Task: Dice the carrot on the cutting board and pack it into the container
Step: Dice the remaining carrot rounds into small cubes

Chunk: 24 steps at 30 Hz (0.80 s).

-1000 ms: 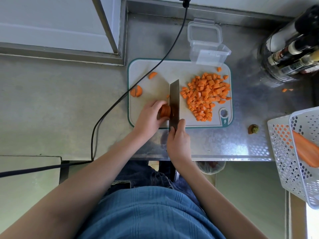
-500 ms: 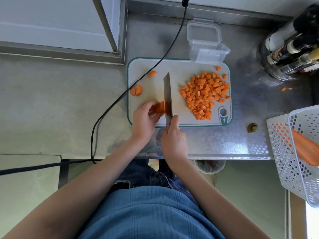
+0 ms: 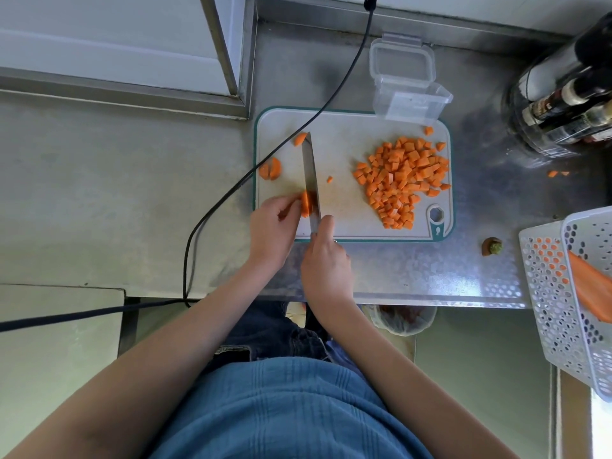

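A white cutting board (image 3: 347, 134) with a teal rim lies on the steel counter. My left hand (image 3: 273, 228) pins a carrot chunk (image 3: 306, 203) at the board's near left. My right hand (image 3: 326, 260) grips the knife (image 3: 311, 180), whose blade stands edge-down against the chunk's right side. A heap of carrot dice (image 3: 402, 180) covers the board's right half. Loose carrot slices (image 3: 271, 168) and a small piece (image 3: 300, 138) lie at the far left. The clear plastic container (image 3: 412, 102) stands open at the board's far edge, its lid (image 3: 402, 62) behind it.
A black cable (image 3: 231, 193) crosses the board's left corner. Dark bottles (image 3: 569, 94) stand at the far right. A white perforated basket (image 3: 569, 293) with a whole carrot (image 3: 592, 293) sits at the right edge. A carrot top (image 3: 492, 246) and scraps (image 3: 556, 173) lie on the counter.
The knife and both hands have shifted left across the board, away from the dice heap. The blade now shows edge-on instead of its flat side.
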### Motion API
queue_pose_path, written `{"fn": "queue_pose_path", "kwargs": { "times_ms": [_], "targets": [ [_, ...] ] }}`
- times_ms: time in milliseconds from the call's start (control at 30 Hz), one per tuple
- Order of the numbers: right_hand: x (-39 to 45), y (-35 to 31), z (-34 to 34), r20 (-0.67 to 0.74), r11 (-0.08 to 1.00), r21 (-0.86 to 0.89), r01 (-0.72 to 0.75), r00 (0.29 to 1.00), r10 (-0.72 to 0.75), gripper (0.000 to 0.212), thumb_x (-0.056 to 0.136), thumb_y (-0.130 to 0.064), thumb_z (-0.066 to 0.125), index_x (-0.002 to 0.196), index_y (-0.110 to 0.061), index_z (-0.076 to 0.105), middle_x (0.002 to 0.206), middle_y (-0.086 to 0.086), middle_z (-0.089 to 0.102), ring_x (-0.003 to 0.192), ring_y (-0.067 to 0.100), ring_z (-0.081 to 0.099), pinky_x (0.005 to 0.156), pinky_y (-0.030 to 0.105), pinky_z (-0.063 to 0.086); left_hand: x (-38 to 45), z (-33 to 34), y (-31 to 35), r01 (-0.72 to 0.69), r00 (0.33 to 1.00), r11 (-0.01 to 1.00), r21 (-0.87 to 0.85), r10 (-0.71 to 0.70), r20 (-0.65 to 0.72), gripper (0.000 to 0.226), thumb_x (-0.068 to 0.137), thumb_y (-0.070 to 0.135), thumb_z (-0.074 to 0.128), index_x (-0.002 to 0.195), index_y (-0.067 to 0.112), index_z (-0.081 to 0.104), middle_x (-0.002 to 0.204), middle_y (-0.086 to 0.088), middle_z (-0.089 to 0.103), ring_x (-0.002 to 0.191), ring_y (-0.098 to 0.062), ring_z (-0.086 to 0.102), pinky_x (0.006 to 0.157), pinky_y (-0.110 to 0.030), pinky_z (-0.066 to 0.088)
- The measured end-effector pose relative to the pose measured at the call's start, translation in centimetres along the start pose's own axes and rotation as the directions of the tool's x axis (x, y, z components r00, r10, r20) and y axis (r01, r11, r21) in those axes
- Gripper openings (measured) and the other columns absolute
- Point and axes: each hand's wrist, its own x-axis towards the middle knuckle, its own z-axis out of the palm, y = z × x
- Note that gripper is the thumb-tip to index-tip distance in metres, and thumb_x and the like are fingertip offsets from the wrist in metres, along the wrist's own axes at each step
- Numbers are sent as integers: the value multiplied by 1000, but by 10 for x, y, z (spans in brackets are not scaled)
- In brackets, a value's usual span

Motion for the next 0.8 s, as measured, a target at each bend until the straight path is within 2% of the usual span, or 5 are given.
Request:
{"fn": "queue_pose_path", "kwargs": {
  "times_ms": [200, 333, 567, 700, 800],
  "targets": [
    [0, -5, 0, 14, 998, 61, -25, 1000, 24, 19, 95, 0, 31, 110, -12, 28, 63, 1, 40, 52, 17, 40, 41, 27, 22, 6, 1, 4, 194, 979, 973, -127, -200, -41, 10, 87, 15, 65, 86, 16, 75, 77, 4, 73, 75, -9, 68, 78, -31, 55],
    [-1, -6, -4, 16, 981, 190, -48, 999, 46, 18, 95, -2, 29, 98, -18, 22, 68, 8, 49, 55, 23, 45, 42, 29, 23, 6, 5, 9, 268, 958, 950, -158, -280, -59, 10, 84, 18, 67, 79, 18, 76, 75, 7, 72, 76, -6, 68, 77, -24, 54],
    [-1, 6, -10, -42, 932, 343, -121, 989, 144, 5, 99, -10, 28, 99, -15, 26, 70, 8, 50, 57, 22, 45, 44, 29, 27, 0, 6, 23, 242, 962, 964, -106, -253, -105, 18, 88, 9, 60, 87, 22, 73, 71, 18, 62, 69, 4, 58, 64, -2, 41],
    [-1, 12, -8, -45, 945, 300, -128, 988, 148, 7, 98, -8, 27, 100, -15, 27, 68, 8, 49, 55, 23, 44, 44, 28, 27, -1, -1, 17, 110, 992, 993, 40, -108, -66, 15, 87, 10, 61, 88, 16, 76, 72, 10, 63, 70, -11, 60, 69, -19, 49],
    [1, 13, -6, -41, 961, 246, -127, 989, 141, 10, 97, -6, 27, 102, -15, 26, 66, 9, 49, 54, 23, 45, 43, 28, 27, -2, 1, 17, 92, 996, 994, 55, -92, -3, 15, 88, 10, 61, 89, 15, 75, 73, 6, 64, 74, -18, 62, 73, -29, 49]
  ]
}}
